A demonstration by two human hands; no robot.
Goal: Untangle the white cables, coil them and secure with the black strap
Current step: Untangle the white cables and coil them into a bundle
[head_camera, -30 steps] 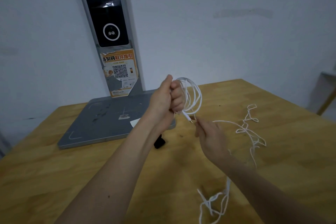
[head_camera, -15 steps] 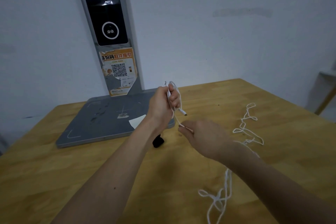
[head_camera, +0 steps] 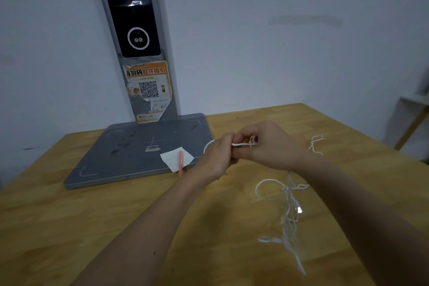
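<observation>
Wooden table bears tangled, blurred white cables, partly hand-held.

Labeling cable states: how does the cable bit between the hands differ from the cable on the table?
The held cable section is up off the wood, gripped by the left hand and right hand; the loose cable tangle lies untouched on the wooden table. The held section runs short and straight; the tangle sprawls in loops. Both are thin and white.
</observation>
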